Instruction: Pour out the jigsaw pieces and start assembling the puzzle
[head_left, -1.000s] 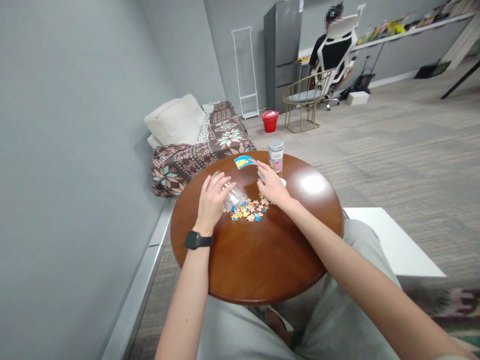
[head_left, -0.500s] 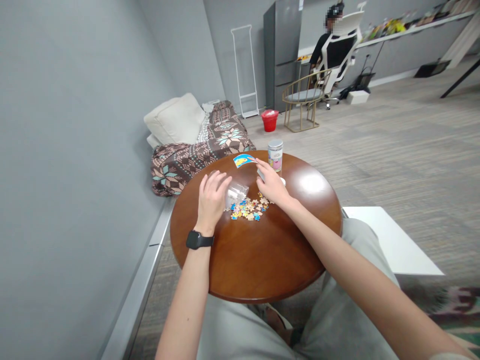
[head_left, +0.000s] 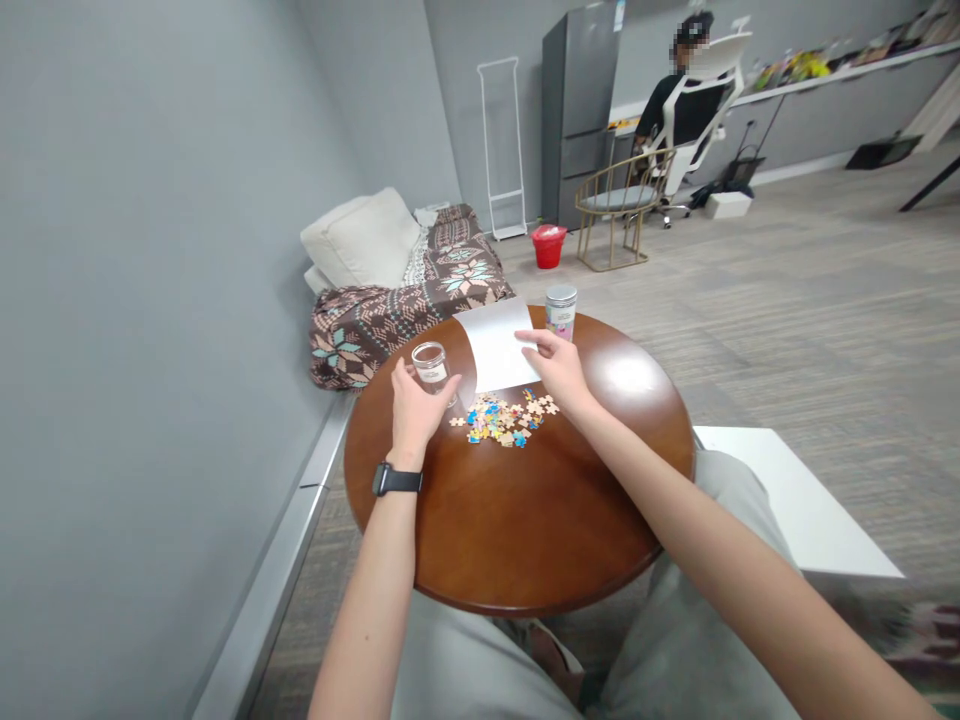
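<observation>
My left hand, with a dark watch at its wrist, curves around a clear jar that stands upright with its mouth up. Thumb and fingers lie on either side of the jar. My right hand is over the right edge of a white sheet of paper, its fingers stretched out and apart from the thumb. The sheet lies curled toward the back of the table, blank side up. In front of it, jigsaw pieces are heaped loosely, some coloured side up and some plain.
The round brown table stands before my knees. A lidded printed canister is at its back right. Beyond are a covered couch, a red bucket, a gold-framed chair and a seated person.
The jar, tipped over beside the pieces before, now stands upright farther left in my left hand. The sheet my right hand held picture side showing now lies white side up.
</observation>
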